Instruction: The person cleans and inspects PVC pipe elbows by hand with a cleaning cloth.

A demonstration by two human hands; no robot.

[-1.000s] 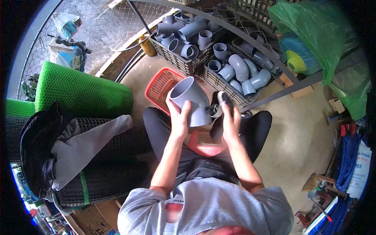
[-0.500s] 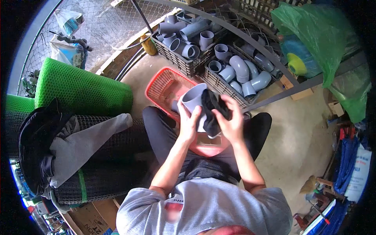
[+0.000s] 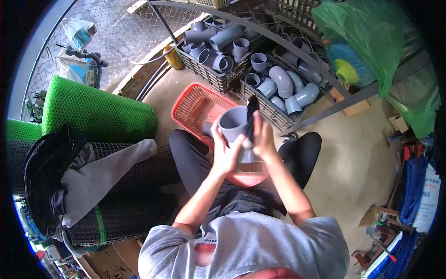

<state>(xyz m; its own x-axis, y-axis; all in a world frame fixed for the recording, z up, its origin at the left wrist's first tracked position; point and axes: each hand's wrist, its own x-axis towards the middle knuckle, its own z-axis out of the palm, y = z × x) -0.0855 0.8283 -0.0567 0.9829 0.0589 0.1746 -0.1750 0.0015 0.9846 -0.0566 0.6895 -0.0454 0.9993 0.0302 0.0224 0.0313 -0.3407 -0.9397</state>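
Observation:
A grey plastic pipe fitting [image 3: 233, 132] is held over my lap, its round opening facing up. My left hand [image 3: 225, 156] grips it from the left with the thumb across its front. My right hand [image 3: 264, 139] presses a black cloth [image 3: 251, 116] flat against the fitting's right side, and its fingers are blurred by motion. Below them, between my legs, is a red plastic basket [image 3: 180, 106], partly hidden by the fitting and my hands.
Two black crates [image 3: 223, 84] of grey pipe fittings [image 3: 281, 80] stand ahead. Rolls of green mesh [image 3: 100, 107] and black mesh lie at the left, with a grey and black garment [image 3: 104, 181] on top. A metal bar [image 3: 320, 111] crosses at the right, near a green plastic bag [image 3: 367, 42].
The fitting has turned more upright, so its opening shows from above. My right hand has moved slightly left and down, and the cloth now lies edge-on along the fitting's side.

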